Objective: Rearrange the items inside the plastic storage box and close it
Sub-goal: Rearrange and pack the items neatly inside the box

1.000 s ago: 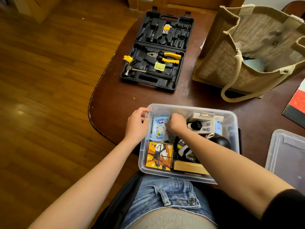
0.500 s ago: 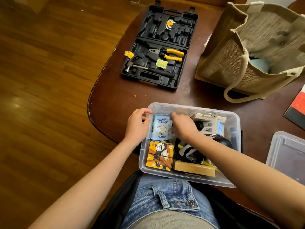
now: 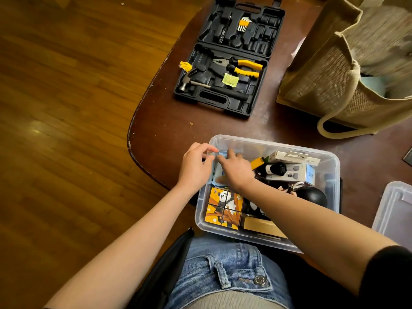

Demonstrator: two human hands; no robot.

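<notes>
The clear plastic storage box (image 3: 333, 175) sits at the table's near edge, open and partly over my lap. In its far-left corner stands a light blue wipes pack (image 3: 216, 173), mostly hidden under my hands. My left hand (image 3: 195, 169) pinches the pack's top left from over the box rim. My right hand (image 3: 236, 172) reaches across the box and pinches the pack's top right. Also inside are a panda picture block (image 3: 224, 205), a wooden box (image 3: 263, 226), white cartons (image 3: 294, 158), a yellow item (image 3: 256, 162) and a black round object (image 3: 314, 196).
The box's clear lid (image 3: 394, 217) lies on the table to the right. An open black tool case (image 3: 229, 59) with pliers and a hammer lies at the far side. A jute bag (image 3: 334, 81) stands at the far right. The table's rounded edge drops off to the left.
Both hands have come together at the top of the blue pack, and my right hand now covers most of it. The view has shifted closer and slightly left.
</notes>
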